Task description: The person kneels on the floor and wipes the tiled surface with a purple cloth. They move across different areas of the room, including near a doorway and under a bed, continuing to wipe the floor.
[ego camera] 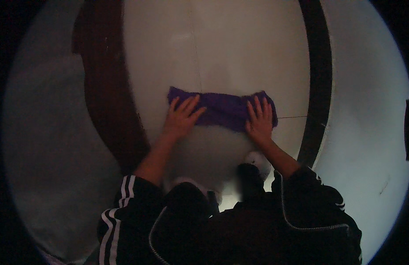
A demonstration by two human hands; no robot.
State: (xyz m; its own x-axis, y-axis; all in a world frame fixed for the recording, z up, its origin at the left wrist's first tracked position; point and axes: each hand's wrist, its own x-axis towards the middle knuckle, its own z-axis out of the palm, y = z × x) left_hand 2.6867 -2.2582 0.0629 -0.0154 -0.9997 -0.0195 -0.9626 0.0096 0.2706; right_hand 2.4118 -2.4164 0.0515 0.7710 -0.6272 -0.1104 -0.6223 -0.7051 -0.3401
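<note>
A purple cloth lies spread crosswise on the pale tiled floor, with creases along its length. My left hand rests palm down on its left end, fingers apart. On the right end, my right hand is also laid flat, the fingers slightly spread and pointing away from me. Neither hand is closed around the fabric. Parts of the cloth beneath both palms are hidden.
A dark skirting band and a pale wall run along the right. To the left are a dark reddish-brown strip and a grey surface. Behind my hands are my pale shoes and dark-clothed knees.
</note>
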